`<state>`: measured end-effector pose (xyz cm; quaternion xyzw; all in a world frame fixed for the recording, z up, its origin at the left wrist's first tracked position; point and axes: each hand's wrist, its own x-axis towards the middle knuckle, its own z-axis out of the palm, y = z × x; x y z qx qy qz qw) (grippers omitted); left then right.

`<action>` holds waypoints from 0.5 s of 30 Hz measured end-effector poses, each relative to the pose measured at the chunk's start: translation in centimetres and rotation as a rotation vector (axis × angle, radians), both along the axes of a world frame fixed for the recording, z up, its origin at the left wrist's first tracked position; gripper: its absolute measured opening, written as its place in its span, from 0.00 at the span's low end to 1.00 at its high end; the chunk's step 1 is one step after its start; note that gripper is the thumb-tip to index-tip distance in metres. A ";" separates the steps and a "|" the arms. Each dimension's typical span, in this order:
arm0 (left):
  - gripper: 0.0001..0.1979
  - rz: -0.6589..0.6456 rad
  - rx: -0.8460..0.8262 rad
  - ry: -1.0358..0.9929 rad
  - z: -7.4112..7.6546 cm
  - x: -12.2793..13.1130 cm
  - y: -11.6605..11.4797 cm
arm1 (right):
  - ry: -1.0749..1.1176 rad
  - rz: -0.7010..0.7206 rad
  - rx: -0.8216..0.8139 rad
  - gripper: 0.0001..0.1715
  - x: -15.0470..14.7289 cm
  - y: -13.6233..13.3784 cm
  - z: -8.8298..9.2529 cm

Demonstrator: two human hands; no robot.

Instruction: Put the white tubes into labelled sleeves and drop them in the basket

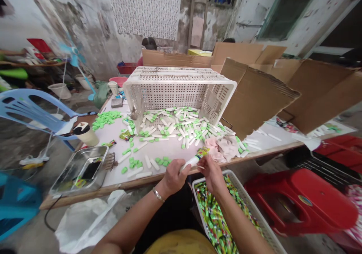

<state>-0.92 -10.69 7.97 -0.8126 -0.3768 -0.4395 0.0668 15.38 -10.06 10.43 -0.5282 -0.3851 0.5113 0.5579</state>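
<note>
Clasping white tube [192, 161] in closed left grip [174, 178], right grip [212, 173] pinching its printed end, over tabletop [113, 180]. Leaving bare tubes [181, 124] and green caps [106, 119] piled there, printed tubes [215, 212] packed in white basket [240, 193].

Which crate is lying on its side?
The white plastic crate tipped over on the table among loose tubes; the other crate stands upright, packed with green printed tubes.

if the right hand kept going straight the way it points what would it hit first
Probably the printed end of the white tube gripped in the left hand. The right hand points almost straight at it and sits very close, though depth is hard to judge here.
</note>
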 end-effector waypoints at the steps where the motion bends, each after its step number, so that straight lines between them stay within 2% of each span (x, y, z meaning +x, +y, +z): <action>1: 0.08 -0.030 -0.044 -0.014 0.0 0.2 0.0 | 0.143 0.056 -0.040 0.22 -0.3 0.2 0.1; 4: 0.08 -0.068 -0.274 -0.064 0.1 1.1 -0.2 | 0.399 0.102 -0.052 0.18 -0.9 0.9 0.6; 9: 0.14 0.036 -0.688 -0.194 0.9 2.5 -1.0 | 0.549 0.068 0.024 0.18 -2.6 1.1 0.9; 13: 0.12 0.024 -0.790 -0.328 1.5 3.5 -1.5 | 0.547 -0.020 0.091 0.18 -4.1 0.7 0.1; 15: 0.10 0.032 -0.814 -0.369 1.8 3.8 -1.6 | 0.539 -0.011 0.116 0.17 -4.3 0.6 -0.1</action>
